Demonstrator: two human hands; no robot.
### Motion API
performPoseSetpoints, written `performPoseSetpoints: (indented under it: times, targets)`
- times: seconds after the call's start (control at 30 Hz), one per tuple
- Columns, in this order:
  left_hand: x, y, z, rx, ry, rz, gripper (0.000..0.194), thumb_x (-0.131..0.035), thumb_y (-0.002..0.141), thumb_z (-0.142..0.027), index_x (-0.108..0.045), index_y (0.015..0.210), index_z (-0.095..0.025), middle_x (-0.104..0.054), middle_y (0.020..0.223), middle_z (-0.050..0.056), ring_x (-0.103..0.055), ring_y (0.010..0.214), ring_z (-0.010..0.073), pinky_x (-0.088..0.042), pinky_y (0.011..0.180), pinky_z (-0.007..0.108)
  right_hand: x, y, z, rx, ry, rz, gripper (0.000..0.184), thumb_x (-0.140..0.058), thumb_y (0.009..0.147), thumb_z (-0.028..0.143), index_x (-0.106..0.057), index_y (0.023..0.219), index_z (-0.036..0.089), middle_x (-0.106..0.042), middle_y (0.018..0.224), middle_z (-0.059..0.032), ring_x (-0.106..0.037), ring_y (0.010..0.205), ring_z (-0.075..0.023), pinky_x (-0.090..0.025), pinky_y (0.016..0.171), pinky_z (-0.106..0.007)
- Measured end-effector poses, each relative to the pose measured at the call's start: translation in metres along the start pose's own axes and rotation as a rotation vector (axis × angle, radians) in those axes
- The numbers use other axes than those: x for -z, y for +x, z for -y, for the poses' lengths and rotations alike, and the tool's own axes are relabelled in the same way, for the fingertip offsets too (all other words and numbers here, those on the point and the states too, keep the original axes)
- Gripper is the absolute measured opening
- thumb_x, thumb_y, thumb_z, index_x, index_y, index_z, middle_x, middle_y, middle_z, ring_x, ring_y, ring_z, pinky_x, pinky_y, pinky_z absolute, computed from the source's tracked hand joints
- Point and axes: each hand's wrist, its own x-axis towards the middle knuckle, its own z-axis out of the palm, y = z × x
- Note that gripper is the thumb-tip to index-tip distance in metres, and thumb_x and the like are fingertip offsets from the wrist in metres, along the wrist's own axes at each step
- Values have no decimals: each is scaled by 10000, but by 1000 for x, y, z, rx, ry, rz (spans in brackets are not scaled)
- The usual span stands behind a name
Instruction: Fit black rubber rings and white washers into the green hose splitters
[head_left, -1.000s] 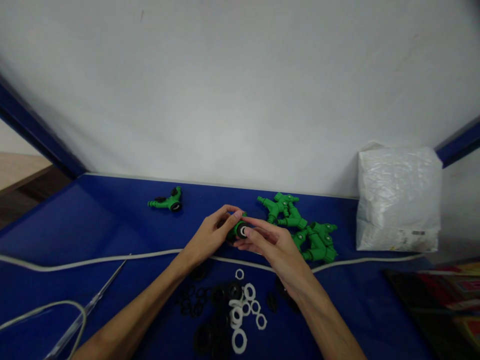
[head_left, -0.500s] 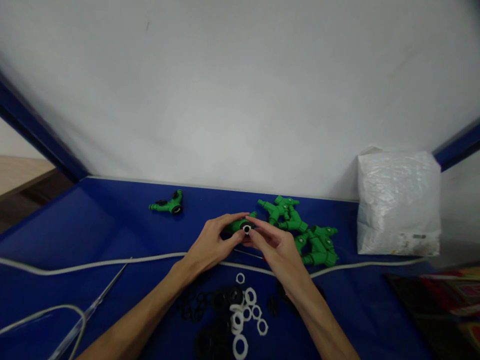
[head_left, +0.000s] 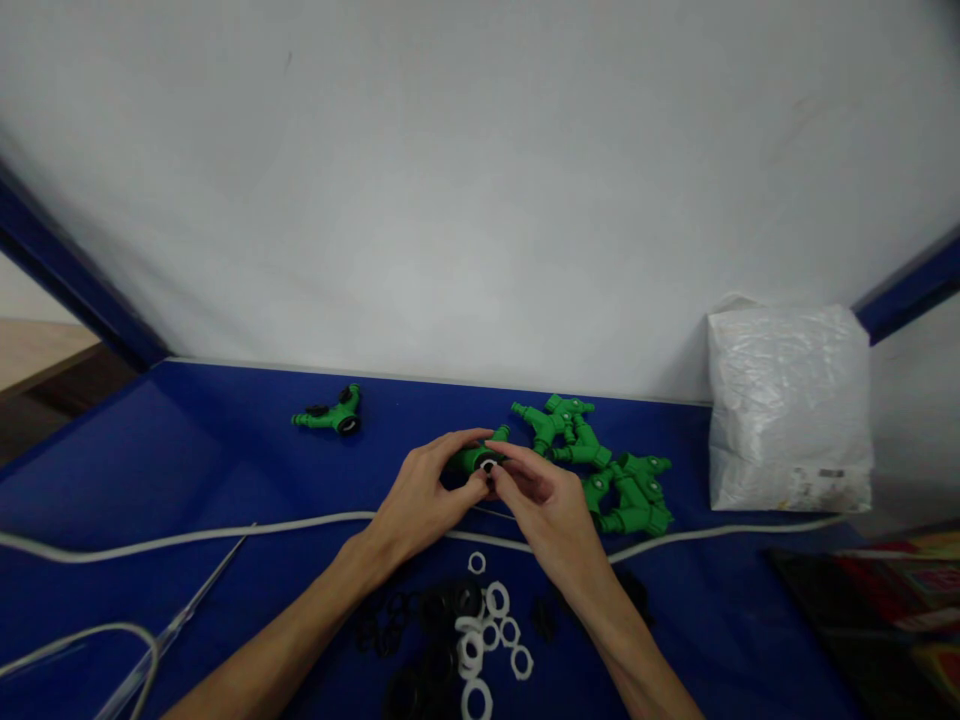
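The left hand (head_left: 420, 490) grips a green Y-shaped plastic fitting (head_left: 472, 458) with a black collar, fingers wrapped over its far side and thumb along the near edge. The right hand (head_left: 551, 500) is bent close against it, thumb and fingers nearly closed at the collar's mouth, where a small white plastic ring (head_left: 487, 461) shows (whether the thumb presses on it or only hides part of it, I cannot tell). The fitting is thus between both hands, above a blue tabletop (head_left: 225, 430).

Just beyond the right hand lies a cluster of plain green plastic fittings (head_left: 636, 492). On the near side of the hands, between the forearms, are loose white plastic rings (head_left: 469, 624) beside thick black rings (head_left: 456, 604). A pale cord (head_left: 300, 524) passes under the hands. Farther out, beyond the left hand, rests another green fitting with black parts (head_left: 326, 418); well to the right of the right hand stands a white plastic-wrapped package (head_left: 791, 410).
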Motion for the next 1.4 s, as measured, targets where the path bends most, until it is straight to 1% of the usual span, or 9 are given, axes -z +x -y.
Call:
performPoseSetpoints:
  times: [0.23, 0.4, 0.53, 0.63, 0.87, 1.03, 1.13, 1.27, 1.4]
  targets:
    - [-2, -1, 0, 4, -22, -27, 433, -611, 841, -224, -669, 1270, -231, -741, 1206, 27, -687, 1103, 207, -501, 1022, 329, 0, -1, 2, -5, -11, 8, 280, -717, 826, 285, -757, 1087, 191, -796, 981, -47, -762, 901, -196, -617, 841, -283]
    - [-3, -1, -2, 36, -40, -33, 434, -613, 828, -232, -663, 1258, -222, -741, 1192, 42, -682, 1106, 218, -497, 1034, 356, -1, -2, 3, -3, -22, 2, 279, -720, 814, 274, -754, 1076, 183, -797, 987, -46, -763, 879, -180, -612, 826, -254]
    - [-4, -2, -4, 42, -57, -39, 439, -598, 821, -222, -655, 1257, -212, -735, 1201, 51, -675, 1120, 223, -493, 1045, 376, -4, -3, 2, 11, -33, -18, 272, -722, 809, 288, -758, 1059, 185, -795, 940, -45, -762, 837, -183, -618, 781, -258]
    - [-4, -2, -4, 39, -60, -44, 448, -590, 815, -202, -649, 1258, -214, -731, 1211, 50, -674, 1122, 221, -493, 1045, 375, -5, -4, 2, 27, -72, -35, 272, -717, 815, 295, -762, 1063, 191, -787, 917, -43, -759, 844, -194, -620, 785, -278]
    - [-5, -3, -4, 29, -82, -38, 471, -585, 817, -179, -629, 1284, -215, -728, 1214, 55, -671, 1136, 217, -500, 1037, 359, -5, -6, 3, 47, -166, -63, 297, -694, 838, 317, -769, 1095, 188, -789, 966, -71, -760, 860, -227, -625, 833, -350]
    - [-5, -2, -6, 26, -112, -39, 461, -582, 816, -167, -638, 1271, -215, -737, 1181, 53, -682, 1112, 212, -512, 1024, 358, -4, -6, 2, 47, -159, -60, 322, -702, 837, 324, -765, 1117, 178, -792, 1007, -76, -762, 890, -233, -625, 859, -349]
    - [-2, -1, -5, 34, -134, -33, 448, -591, 822, -177, -643, 1266, -213, -740, 1168, 55, -687, 1100, 213, -524, 1010, 359, -4, -7, 4, 37, -138, -30, 353, -694, 850, 334, -754, 1160, 175, -784, 1085, -78, -758, 953, -234, -614, 894, -338]
    - [0, 0, -1, 22, -182, -8, 432, -585, 850, -197, -637, 1278, -217, -733, 1186, 57, -685, 1107, 212, -539, 991, 351, -4, -7, 8, 27, -107, -6, 390, -683, 864, 350, -740, 1206, 170, -750, 1203, -90, -737, 1048, -248, -588, 962, -358]
    - [1, 1, 1, 34, -243, 22, 431, -612, 868, -238, -624, 1299, -221, -730, 1189, 54, -689, 1097, 206, -556, 958, 326, -2, -7, 9, 47, -119, -1, 395, -680, 868, 347, -737, 1218, 173, -736, 1237, -91, -730, 1069, -251, -577, 984, -366]
